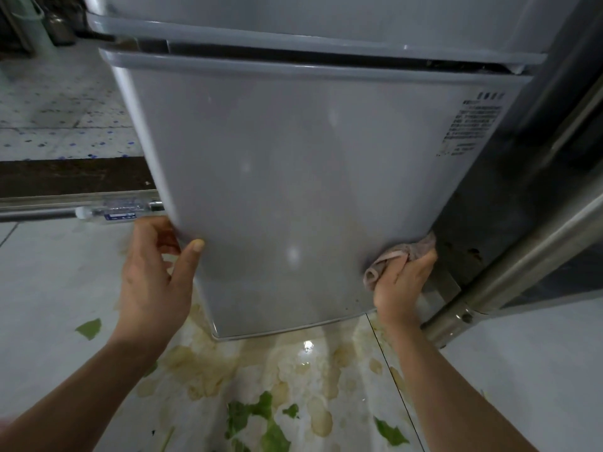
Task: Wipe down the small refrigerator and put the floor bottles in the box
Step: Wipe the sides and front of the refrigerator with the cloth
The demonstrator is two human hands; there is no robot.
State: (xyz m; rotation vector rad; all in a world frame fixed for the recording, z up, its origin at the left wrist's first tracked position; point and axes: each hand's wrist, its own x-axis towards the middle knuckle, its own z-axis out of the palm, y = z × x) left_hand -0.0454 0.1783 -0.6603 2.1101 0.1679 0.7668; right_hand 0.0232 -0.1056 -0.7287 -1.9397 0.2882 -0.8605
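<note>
Gripping the lower left edge of the refrigerator [293, 190] door, the left hand [156, 275] has its thumb lying flat on the grey front while its fingers curl round behind the edge. Across the door, the right hand [399, 282] clutches a bunched pinkish-grey cloth [396, 256] and presses it against the door's lower right corner, the fingers folded over the wad. Both forearms reach up from the bottom of the view, well apart, one to each side of the door.

Two hands, one cloth, one refrigerator with two doors: the lower one held, and the upper one only partly in view above a dark gap. One bottle [111, 212] shows, clear plastic with a blue label, lying on its side on the floor just above the left hand, close to the refrigerator's left side.

A block of small printed text [473, 125] sits near the door's upper right. Just right of the refrigerator a dark panel and a slanting metal pipe [509, 272] crowd the right hand's corner. The pale floor [49, 305] below is wet, with yellowish stains and several torn green leaf scraps [261, 425]. Far left, a speckled tiled surface [62, 102] lies behind a dark strip.
</note>
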